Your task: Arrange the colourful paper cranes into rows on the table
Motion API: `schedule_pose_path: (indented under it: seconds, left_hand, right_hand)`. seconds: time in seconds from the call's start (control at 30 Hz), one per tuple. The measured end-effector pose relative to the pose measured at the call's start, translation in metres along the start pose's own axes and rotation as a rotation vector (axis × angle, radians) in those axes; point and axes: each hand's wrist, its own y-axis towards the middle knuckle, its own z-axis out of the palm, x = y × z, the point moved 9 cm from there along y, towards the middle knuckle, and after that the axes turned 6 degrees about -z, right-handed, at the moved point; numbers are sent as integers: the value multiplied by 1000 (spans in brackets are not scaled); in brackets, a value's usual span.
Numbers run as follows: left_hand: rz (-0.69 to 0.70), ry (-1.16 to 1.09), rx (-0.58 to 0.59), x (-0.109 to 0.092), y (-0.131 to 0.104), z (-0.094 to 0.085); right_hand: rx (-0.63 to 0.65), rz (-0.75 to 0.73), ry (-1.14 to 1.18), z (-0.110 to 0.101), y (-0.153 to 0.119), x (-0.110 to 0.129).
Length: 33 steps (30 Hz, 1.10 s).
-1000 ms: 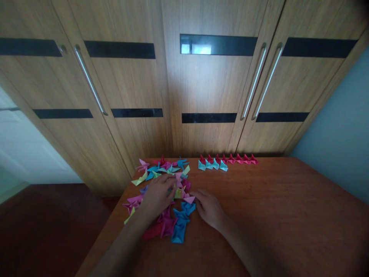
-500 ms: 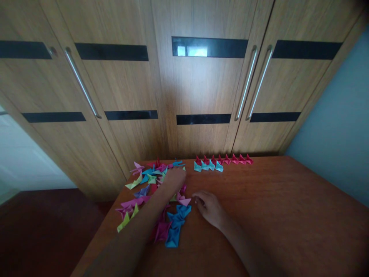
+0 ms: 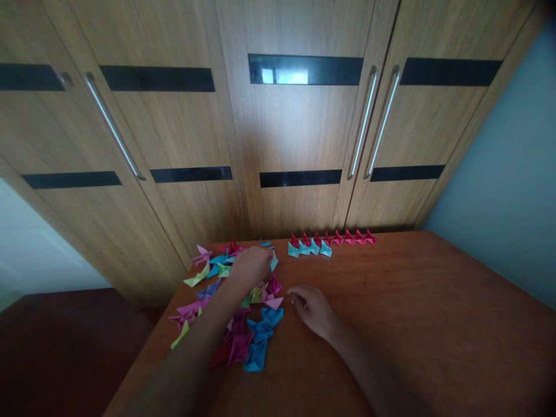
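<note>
Holds left hand [image 3: 252,266] over heap of origami pieces [image 3: 256,295], left of red origami row [image 3: 338,238]. Cannot tell whether grips pale-blue origami piece [image 3: 273,262], at near left of red origami row. Has right hand [image 3: 311,311] well apart, loosely curled, thumb-finger gap visible, in front of red origami row. Shows light-blue origami row [image 3: 314,247] just before red origami row, wardrobe [image 3: 299,127] behind it.
</note>
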Motion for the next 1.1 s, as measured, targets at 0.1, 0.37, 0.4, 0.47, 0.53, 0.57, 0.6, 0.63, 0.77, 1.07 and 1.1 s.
schedule_pose_path:
  seconds: [0.1,0.37,0.4,0.47,0.53,0.57,0.6,0.63,0.77,1.07,1.1]
  left_hand:
    - [12,-391,-109,8,-6,-18]
    - [-305,-1427,-17,4,-25,41]
    - [-329,-1460,-7,0,-27,47]
    - [-340,-1447,7,-8,-31,53]
    - [-291,-1341,-12,-14,-33,50]
    - [-247,-1270,-38,-17,-35,46]
    - [-197,-1186,-70,-20,-37,40]
    - [-145,-1088,-106,-22,-40,33]
    - [114,-650,-172,-46,-54,16]
    - [237,-409,-184,-56,-62,17]
    - [217,-429,-181,-54,-61,17]
  right_hand:
    - [-88,46,37,-13,0,-7]
    - [-342,223,409,-39,-3,-30]
    - [-342,245,489,-37,-2,-32]
    - [-337,283,611,-33,-2,-33]
    - [-344,305,663,-33,-2,-34]
    - [-352,315,674,-35,-3,-35]
    - [-358,327,683,-36,-3,-36]
    - [-365,342,690,-37,-4,-38]
    - [-360,411,709,-37,-8,-46]
    - [-334,451,346,-69,-10,-83]
    - [-351,471,169,-82,-11,-91]
